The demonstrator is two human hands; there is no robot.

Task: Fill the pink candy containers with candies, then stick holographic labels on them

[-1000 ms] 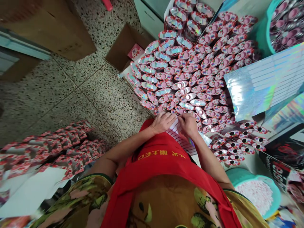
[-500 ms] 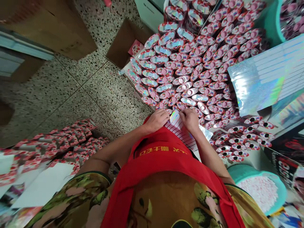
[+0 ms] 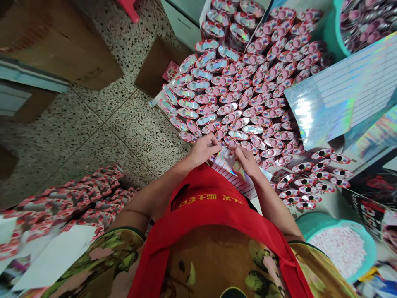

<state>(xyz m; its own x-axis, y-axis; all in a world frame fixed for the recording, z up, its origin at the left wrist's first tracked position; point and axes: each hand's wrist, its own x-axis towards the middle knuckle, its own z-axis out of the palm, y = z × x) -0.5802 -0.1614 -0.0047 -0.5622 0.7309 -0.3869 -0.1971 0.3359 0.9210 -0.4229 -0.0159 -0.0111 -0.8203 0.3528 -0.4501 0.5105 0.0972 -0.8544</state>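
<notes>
In the head view, a shiny holographic sheet of stickers (image 3: 231, 176) with thin white strips lies in front of my red apron. My right hand (image 3: 247, 160) is closed on its upper right part, thumb and fingers curled together. At the sheet's upper left corner, my left hand (image 3: 203, 150) is pinched; whatever sits between its fingertips is too small to make out. Just beyond both hands, many oval containers (image 3: 229, 97) with red-and-white rims stand packed upright. Some have pink round pieces on top, others shiny holographic tops.
A larger holographic sheet (image 3: 328, 99) rests over the containers at right. Teal tubs (image 3: 370, 248) hold small pale pieces and pink-and-silver parts. Ovals with black centres (image 3: 310, 178) stand at right. Cardboard boxes (image 3: 99, 62) and stacked red-and-white packaging (image 3: 77, 194) are at left. A red stool leg (image 3: 132, 12) shows.
My left hand has turned and its fingers have drawn into a pinch by the sheet's corner. The right hand has loosened slightly and uncovers more of the sheet. The whole view has shifted a little.
</notes>
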